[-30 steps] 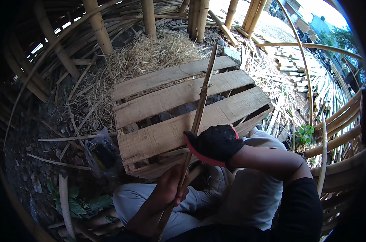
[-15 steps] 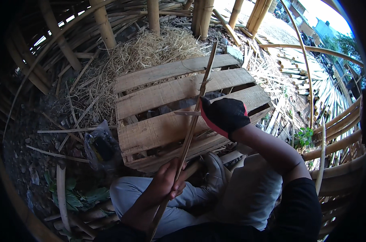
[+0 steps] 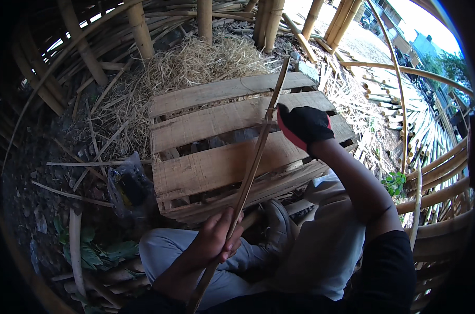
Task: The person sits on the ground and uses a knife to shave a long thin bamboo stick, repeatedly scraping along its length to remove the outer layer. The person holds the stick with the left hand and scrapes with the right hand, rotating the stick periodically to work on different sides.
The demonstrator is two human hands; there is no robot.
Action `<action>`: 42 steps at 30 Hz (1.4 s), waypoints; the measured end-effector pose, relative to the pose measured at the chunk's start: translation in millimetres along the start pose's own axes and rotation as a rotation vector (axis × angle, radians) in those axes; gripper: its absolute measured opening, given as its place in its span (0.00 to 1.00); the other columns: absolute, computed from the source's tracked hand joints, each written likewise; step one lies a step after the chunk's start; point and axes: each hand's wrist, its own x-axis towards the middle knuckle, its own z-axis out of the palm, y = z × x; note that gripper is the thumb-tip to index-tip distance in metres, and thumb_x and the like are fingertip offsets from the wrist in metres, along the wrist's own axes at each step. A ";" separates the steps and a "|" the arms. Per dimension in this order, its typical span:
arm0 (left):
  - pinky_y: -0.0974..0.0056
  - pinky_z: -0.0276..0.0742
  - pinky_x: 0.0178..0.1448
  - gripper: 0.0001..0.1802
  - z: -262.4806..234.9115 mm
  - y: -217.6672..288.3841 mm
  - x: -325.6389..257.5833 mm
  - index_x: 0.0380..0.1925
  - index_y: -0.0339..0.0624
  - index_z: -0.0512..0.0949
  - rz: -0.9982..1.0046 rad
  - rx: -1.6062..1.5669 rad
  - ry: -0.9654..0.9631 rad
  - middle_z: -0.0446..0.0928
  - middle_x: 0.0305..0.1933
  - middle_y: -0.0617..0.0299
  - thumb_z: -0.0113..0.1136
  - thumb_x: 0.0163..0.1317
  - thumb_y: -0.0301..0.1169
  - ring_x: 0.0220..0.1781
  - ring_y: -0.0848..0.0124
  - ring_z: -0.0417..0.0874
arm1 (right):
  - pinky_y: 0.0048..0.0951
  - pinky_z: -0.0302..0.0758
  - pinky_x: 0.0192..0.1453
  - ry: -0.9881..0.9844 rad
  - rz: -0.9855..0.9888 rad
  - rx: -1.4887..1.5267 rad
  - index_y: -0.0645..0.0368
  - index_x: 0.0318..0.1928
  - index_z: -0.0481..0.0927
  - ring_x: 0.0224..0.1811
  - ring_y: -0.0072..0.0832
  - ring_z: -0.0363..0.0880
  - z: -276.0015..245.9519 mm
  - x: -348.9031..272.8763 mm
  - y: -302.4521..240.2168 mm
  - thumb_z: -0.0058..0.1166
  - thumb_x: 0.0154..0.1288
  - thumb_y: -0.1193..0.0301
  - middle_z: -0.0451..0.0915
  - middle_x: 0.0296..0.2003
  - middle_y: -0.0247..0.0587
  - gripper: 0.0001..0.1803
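Observation:
A long bamboo strip (image 3: 255,157) slants from my lap up over the wooden crate (image 3: 206,166). Bare fingers of my left hand (image 3: 219,235) wrap round its lower part, above my bent leg. On my right hand (image 3: 306,125) is a black glove with a red palm side, closed round a knife whose handle is hidden in the fist. The knife's thin blade (image 3: 259,121), blurred, crosses the strip's upper part, close to some raised fibres. The crate's slatted top lies beneath the strip and my right hand.
Straw (image 3: 206,60) is heaped behind the crate, near upright bamboo posts (image 3: 204,23). A clear plastic bag (image 3: 130,183) with a dark object lies left of the crate. Cut bamboo poles (image 3: 404,112) lie at the right, and a bent bamboo rail (image 3: 436,199) runs nearby.
My right hand has moved up and slightly right along the strip with the knife. The strip's upper end has shifted a little right. My left hand keeps its hold.

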 end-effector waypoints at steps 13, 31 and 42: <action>0.73 0.53 0.10 0.16 -14.1 8.4 0.3 0.42 0.47 0.67 -0.026 -0.086 0.015 0.61 0.13 0.70 0.40 0.82 0.47 0.06 0.80 0.59 | 0.45 0.81 0.38 -0.214 -0.487 0.115 0.52 0.34 0.86 0.32 0.45 0.87 -19.3 -78.7 -39.1 0.53 0.71 0.42 0.85 0.27 0.45 0.27; 0.74 0.59 0.13 0.18 -13.9 9.1 -6.0 0.44 0.48 0.65 -0.054 -0.102 -0.016 0.61 0.15 0.70 0.36 0.83 0.50 0.09 0.80 0.62 | 0.44 0.79 0.32 0.014 -0.487 -0.126 0.45 0.30 0.89 0.30 0.41 0.87 7.1 -18.3 -26.9 0.53 0.70 0.44 0.86 0.28 0.41 0.23; 0.73 0.53 0.12 0.19 -13.9 7.4 -5.3 0.44 0.47 0.65 -0.038 -0.120 -0.003 0.60 0.13 0.71 0.38 0.82 0.51 0.07 0.79 0.60 | 0.41 0.78 0.31 0.005 -0.624 -0.228 0.40 0.36 0.90 0.31 0.35 0.87 11.0 7.6 -10.8 0.51 0.73 0.49 0.87 0.30 0.36 0.18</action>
